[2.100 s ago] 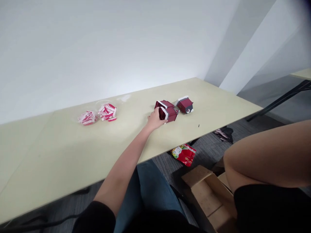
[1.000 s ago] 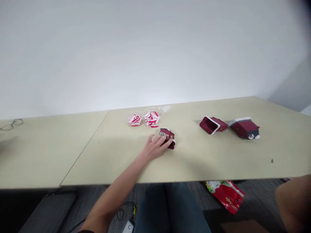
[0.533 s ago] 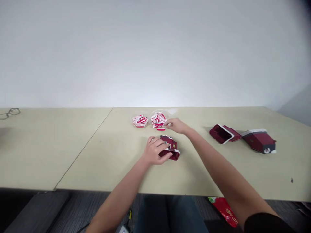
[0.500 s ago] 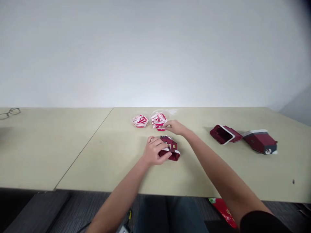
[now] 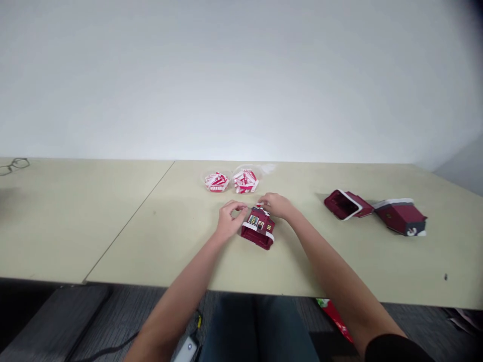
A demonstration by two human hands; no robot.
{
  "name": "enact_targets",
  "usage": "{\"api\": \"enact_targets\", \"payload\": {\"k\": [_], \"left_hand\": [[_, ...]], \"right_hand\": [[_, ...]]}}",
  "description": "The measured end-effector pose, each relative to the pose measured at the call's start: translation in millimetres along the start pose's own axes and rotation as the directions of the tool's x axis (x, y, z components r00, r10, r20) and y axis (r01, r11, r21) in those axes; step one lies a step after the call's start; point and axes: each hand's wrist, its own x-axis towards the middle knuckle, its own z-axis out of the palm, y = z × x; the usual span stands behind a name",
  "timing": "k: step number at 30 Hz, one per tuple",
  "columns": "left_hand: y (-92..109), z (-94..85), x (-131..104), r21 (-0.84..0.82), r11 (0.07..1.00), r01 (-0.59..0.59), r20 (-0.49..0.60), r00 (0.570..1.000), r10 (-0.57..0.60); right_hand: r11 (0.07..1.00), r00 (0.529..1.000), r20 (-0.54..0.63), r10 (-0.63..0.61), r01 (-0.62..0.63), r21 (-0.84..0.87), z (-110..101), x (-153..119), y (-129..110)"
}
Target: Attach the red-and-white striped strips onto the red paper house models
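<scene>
A dark red house-shaped box (image 5: 258, 229) with printed windows and a white-edged open end lies on the table, the opening facing me. At its far end, my right hand (image 5: 277, 205) pinches a small red-and-white piece (image 5: 259, 204) close to the roof. My left hand (image 5: 228, 221) is by the box's left far corner, thumb and fingers a little apart, with nothing visible between them. Whether its fingertips touch the box I cannot tell. Beyond my hands stand two clear bowls holding red-and-white striped pieces, the left bowl (image 5: 206, 174) and the right bowl (image 5: 258, 170).
Two more dark red house boxes lie to the right, one open toward me (image 5: 345, 205) and one tilted (image 5: 402, 217). Eyeglasses (image 5: 15, 165) rest at the far left. A seam crosses the table (image 5: 181, 241). Below its front edge are a red bag (image 5: 335, 319) and cables.
My right hand has come back from the right bowl to the box with a red-and-white piece. My left hand has let go of the box's front and moved to its far left corner.
</scene>
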Motion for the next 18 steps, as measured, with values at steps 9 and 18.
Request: {"api": "enact_targets", "payload": {"k": [9, 18], "left_hand": [[1, -3.7, 2, -0.079, 0.993, -0.092, 0.334, 0.936, 0.114], [-3, -6.6, 5, 0.031, 0.999, -0.024, 0.209, 0.978, 0.017]], "right_hand": [[0.544, 0.938, -0.316, 0.141, 0.193, 0.817, 4, -39, -14], [0.705, 0.938, -0.338, -0.08, 0.293, 0.646, 8, -49, -36]]}}
